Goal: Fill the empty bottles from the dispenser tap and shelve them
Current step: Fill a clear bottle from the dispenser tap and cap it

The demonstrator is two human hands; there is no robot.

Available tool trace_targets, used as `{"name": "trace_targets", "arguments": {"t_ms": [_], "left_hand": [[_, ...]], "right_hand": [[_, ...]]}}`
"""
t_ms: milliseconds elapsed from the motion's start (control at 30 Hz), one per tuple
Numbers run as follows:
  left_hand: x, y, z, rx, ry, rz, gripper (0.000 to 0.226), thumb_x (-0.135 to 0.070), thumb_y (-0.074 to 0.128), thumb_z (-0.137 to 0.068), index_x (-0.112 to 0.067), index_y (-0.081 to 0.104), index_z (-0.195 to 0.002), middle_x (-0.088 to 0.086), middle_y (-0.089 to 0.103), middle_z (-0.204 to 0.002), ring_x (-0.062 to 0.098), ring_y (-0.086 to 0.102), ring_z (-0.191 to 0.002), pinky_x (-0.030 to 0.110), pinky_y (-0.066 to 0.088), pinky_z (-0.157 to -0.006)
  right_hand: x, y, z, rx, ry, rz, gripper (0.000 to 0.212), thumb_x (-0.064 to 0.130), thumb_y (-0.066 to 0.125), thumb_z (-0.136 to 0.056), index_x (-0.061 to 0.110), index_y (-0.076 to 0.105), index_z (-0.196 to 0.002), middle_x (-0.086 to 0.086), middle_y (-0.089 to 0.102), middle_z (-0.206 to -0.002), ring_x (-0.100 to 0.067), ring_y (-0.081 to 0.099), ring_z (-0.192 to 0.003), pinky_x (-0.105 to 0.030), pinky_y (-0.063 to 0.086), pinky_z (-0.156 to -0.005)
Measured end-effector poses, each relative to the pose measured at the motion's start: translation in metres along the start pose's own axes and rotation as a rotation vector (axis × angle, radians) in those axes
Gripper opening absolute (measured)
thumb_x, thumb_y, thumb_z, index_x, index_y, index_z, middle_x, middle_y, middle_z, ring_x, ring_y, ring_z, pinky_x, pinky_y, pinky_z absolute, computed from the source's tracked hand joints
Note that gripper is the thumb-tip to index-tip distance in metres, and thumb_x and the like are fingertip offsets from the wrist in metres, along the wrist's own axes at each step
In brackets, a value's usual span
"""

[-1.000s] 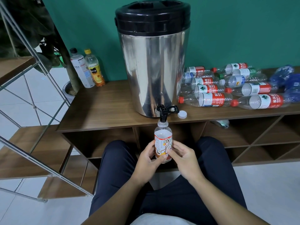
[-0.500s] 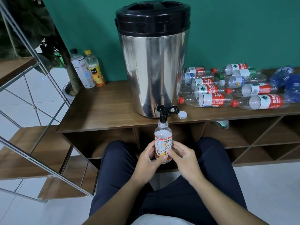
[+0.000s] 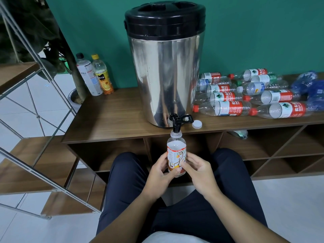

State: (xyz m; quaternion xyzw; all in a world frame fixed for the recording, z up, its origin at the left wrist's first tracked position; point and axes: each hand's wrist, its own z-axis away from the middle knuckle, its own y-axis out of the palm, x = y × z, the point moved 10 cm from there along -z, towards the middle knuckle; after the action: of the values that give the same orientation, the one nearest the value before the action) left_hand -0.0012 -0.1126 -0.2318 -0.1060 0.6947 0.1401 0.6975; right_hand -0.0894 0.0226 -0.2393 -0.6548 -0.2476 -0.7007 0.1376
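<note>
Hardly anything has shifted across the last second: the small bottle (image 3: pixel 176 156) with the peach-and-white label sits upright under the dispenser's black tap (image 3: pixel 176 124), its open mouth right at the spout, just as it did a moment ago. Both hands keep their hold on its lower half, the left hand (image 3: pixel 158 174) wrapped round the left side with its thumb across the label, the right hand (image 3: pixel 199 171) curled against the right side with fingertips on the label. The water level is hard to read through the label, and no stream shows at the neck, so I cannot tell how full the bottle is. That stillness suggests filling is under way and the job now is simply to wait, keeping the mouth centred under the spout.

Its white cap (image 3: pixel 196 124) lies on the bench (image 3: pixel 112 118) just right of the tap, ready for closing. The steel dispenser (image 3: pixel 165 72) stands at the bench's front edge. To its right a heap of empty bottles (image 3: pixel 245 97) lies on its side, so most of the task remains. Two upright bottles (image 3: pixel 94 76) stand far left by the wall, and the shelf compartments (image 3: pixel 284 146) below look nearly bare.
</note>
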Motion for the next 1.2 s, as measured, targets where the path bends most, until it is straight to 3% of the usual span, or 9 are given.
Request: {"name": "trace_targets", "arguments": {"t_ms": [333, 467, 633, 767, 933, 1200], "left_hand": [[-0.0031, 0.0003, 0.0011, 0.002, 0.006, -0.01, 0.068, -0.003, 0.078, -0.104, -0.019, 0.05, -0.164, 0.005, 0.071, -0.151, 0.026, 0.064, -0.145, 0.034, 0.06, -0.109], [-0.0014, -0.0003, 0.0008, 0.003, -0.002, -0.047, 0.067, -0.007, 0.08, -0.104, -0.022, 0.051, -0.163, 0.001, 0.071, -0.152, 0.023, 0.064, -0.145, 0.041, 0.057, -0.116], [-0.002, 0.0003, 0.0013, 0.0, -0.008, -0.047, 0.068, -0.005, 0.079, -0.104, -0.02, 0.051, -0.164, 0.001, 0.071, -0.151, 0.023, 0.064, -0.145, 0.034, 0.059, -0.111], [0.0004, -0.0005, 0.0005, 0.005, -0.008, -0.067, 0.069, -0.009, 0.08, -0.104, -0.022, 0.05, -0.164, 0.0, 0.07, -0.152, 0.022, 0.063, -0.146, 0.043, 0.055, -0.119], [0.0027, -0.0009, -0.0002, -0.003, -0.007, -0.07, 0.068, -0.002, 0.078, -0.104, -0.021, 0.051, -0.163, 0.003, 0.071, -0.151, 0.026, 0.063, -0.146, 0.043, 0.057, -0.117], [0.0036, -0.0021, -0.0005, -0.006, -0.006, -0.106, 0.067, -0.006, 0.079, -0.104, -0.023, 0.052, -0.163, 0.002, 0.07, -0.152, 0.025, 0.063, -0.146, 0.057, 0.05, -0.123]], "right_hand": [[0.0007, 0.0005, 0.0005, 0.003, -0.004, 0.002, 0.04, -0.004, 0.069, -0.104, 0.012, 0.072, -0.14, -0.004, 0.08, -0.131, -0.025, 0.075, -0.126, -0.04, 0.06, -0.106], [0.0008, 0.0006, 0.0004, -0.003, -0.003, 0.003, 0.04, -0.006, 0.069, -0.103, 0.013, 0.072, -0.138, -0.004, 0.08, -0.13, -0.024, 0.075, -0.125, -0.039, 0.061, -0.104], [0.0001, -0.0005, -0.0001, -0.003, -0.004, 0.011, 0.041, -0.005, 0.069, -0.103, 0.012, 0.071, -0.14, -0.003, 0.08, -0.131, -0.024, 0.075, -0.126, -0.039, 0.061, -0.105], [0.0006, -0.0003, 0.0001, -0.004, -0.009, 0.011, 0.04, -0.006, 0.069, -0.103, 0.01, 0.071, -0.14, -0.003, 0.08, -0.13, -0.023, 0.075, -0.125, -0.037, 0.062, -0.105], [-0.0042, -0.001, -0.0014, -0.011, 0.01, -0.002, 0.04, -0.006, 0.068, -0.103, 0.012, 0.072, -0.138, -0.004, 0.08, -0.13, -0.024, 0.075, -0.126, -0.04, 0.061, -0.108], [-0.006, -0.0026, -0.0021, -0.018, 0.013, 0.016, 0.04, -0.005, 0.069, -0.103, 0.012, 0.071, -0.14, -0.003, 0.08, -0.131, -0.023, 0.074, -0.127, -0.045, 0.059, -0.11]]}}
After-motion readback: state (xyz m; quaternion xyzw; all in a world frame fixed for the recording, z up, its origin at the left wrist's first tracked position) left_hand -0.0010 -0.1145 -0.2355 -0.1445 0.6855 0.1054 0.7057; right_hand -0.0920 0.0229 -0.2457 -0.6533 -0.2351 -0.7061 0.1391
